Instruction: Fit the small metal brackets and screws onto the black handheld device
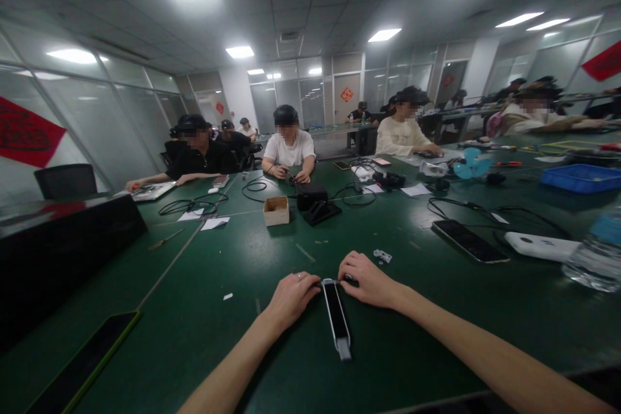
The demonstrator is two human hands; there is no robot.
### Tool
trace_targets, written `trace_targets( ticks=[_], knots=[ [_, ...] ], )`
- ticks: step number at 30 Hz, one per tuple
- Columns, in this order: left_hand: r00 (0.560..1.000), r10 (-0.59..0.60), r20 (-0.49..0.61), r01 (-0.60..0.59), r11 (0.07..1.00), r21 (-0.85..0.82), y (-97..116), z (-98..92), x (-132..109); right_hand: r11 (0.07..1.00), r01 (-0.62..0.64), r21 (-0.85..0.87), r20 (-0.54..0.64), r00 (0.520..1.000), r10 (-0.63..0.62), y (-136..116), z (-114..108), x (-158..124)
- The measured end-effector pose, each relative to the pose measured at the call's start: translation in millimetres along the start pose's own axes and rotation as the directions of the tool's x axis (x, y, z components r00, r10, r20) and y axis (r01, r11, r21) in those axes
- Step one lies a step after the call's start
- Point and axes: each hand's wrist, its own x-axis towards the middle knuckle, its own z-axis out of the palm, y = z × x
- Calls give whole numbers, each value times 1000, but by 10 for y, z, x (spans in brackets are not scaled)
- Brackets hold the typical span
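Observation:
A slim device [336, 314] with a white rim, a long black face and a grey tip lies on the green table between my hands. It looks like a scanning pen, its tip pointing toward me. My left hand [294, 297] rests at its far end, fingers drawn together against the upper left corner. On the other side, my right hand [366, 279] is curled on the table, with a small black object [350, 281] under its fingers. Its kind is too small to tell. Beyond the right hand lie small clear plastic pieces [383, 255].
A small cardboard box [276, 211] and a black box [311, 196] stand ahead. To the right are a phone [469, 240], a white device [541, 246], a water bottle [594, 252] and a blue tray [582, 178]. A green-edged dark panel [85, 362] lies left. Several people sit opposite.

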Motion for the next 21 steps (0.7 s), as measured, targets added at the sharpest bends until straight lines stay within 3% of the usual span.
trace_targets(
  ticks=[12,21],
  knots=[
    [1000,-14,-19,14,1000,-22,10,15,0,1000,17,-5,-5,1000,-17,-27,-15,4],
    [1000,17,2,-17,997,69,76,-33,29,999,46,-22,-30,998,-46,-10,12,13]
  ],
)
